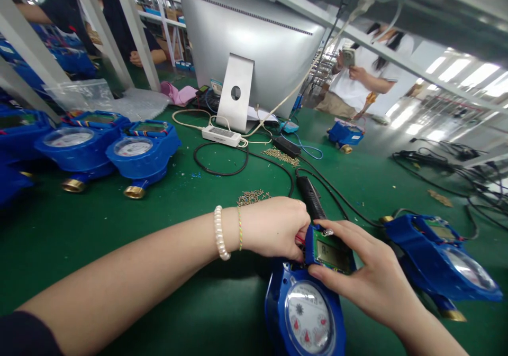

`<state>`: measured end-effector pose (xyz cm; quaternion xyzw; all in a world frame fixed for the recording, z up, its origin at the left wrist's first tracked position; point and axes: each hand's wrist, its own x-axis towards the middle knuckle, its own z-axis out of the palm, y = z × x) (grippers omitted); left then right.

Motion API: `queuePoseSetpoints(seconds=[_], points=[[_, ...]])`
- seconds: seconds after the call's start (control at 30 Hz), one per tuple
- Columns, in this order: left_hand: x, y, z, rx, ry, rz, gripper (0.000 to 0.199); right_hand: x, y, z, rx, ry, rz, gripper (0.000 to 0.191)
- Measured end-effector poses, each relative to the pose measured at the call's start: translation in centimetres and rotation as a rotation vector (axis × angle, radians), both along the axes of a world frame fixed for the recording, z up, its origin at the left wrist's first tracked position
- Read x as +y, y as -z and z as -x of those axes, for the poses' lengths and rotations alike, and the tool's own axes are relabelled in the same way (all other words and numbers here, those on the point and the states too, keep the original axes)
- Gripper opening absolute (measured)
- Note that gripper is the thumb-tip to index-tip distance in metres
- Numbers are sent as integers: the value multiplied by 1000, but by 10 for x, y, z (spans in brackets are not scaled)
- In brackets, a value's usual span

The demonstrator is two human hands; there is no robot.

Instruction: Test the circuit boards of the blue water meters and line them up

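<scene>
Head view: my right hand [373, 268] pinched the display [331, 253], best kept steady, while my left hand [273, 226], grip hidden, curled by wires [300, 238].

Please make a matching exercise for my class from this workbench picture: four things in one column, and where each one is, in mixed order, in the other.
Things
1. Display module
2. Beaded bracelet
3. White power brick
4. Pink cloth

Places
A. In front of the monitor's stand
B. Next to the clear plastic wrap
C. Between the thumb and fingers of the right hand
D. Around the wrist of the left hand

Pairs: 1-C, 2-D, 3-A, 4-B
</scene>
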<state>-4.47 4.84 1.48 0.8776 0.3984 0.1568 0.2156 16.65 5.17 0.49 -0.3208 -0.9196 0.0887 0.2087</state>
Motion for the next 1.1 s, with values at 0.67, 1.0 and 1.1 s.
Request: queuePoseSetpoints(seconds=[0.67, 1.0, 1.1], points=[[-24, -1, 56, -363, -294, 336, 19, -1, 3, -4, -8, 32, -12, 48], [-45, 10, 25, -276, -374, 177, 8, -1, 2, -1, 3, 23, -39, 49], [-40, 8, 32, -227, -419, 93, 10, -3, 0, 2, 0, 23, -23, 48]])
